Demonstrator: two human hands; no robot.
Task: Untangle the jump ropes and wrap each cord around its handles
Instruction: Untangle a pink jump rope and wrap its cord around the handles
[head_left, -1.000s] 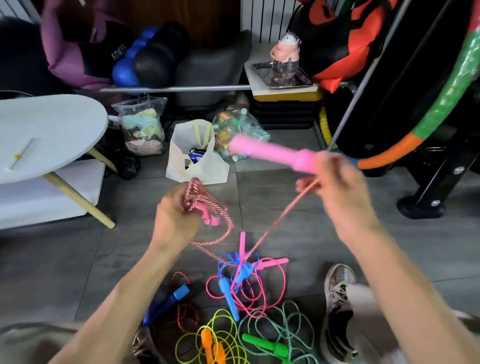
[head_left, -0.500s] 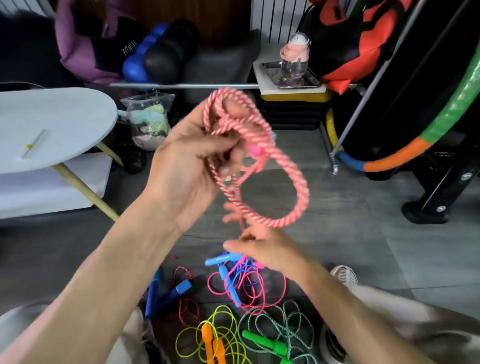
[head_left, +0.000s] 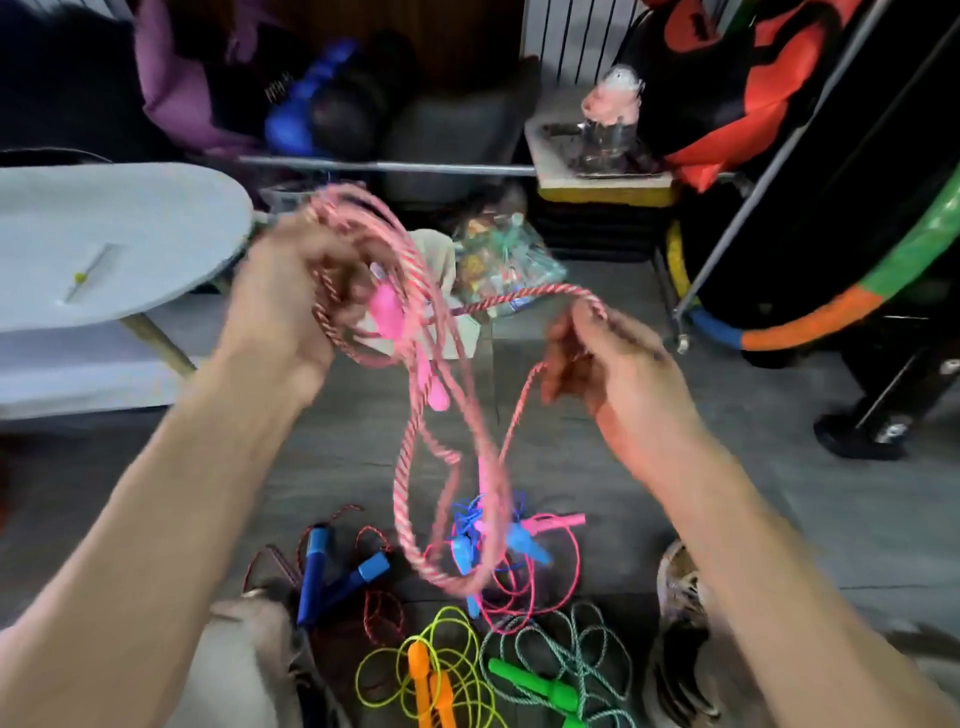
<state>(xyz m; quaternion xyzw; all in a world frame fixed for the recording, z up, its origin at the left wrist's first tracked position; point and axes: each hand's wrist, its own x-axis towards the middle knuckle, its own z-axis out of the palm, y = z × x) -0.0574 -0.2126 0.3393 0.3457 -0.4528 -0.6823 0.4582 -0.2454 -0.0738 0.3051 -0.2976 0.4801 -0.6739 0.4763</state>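
Observation:
My left hand grips a bundle of pink-and-white twisted jump rope with its pink handles poking out beside the palm. Long loops hang down from it toward the floor. My right hand pinches a strand of the same rope, stretched between both hands. The picture is motion-blurred. On the floor below lie other ropes: blue handles with a dark red cord, a pink and blue tangle, a yellow cord with orange handles, and a green rope.
A pale oval table stands at the left. Plastic bags sit on the grey tile floor ahead. A metal bar, a yellow-edged stand and a hoop with dark gear fill the back and right. A shoe is at lower right.
My left hand has dropped lower and leftward with the rope bundle. My right hand rose from near the floor tangle and now pinches a strand at the right.

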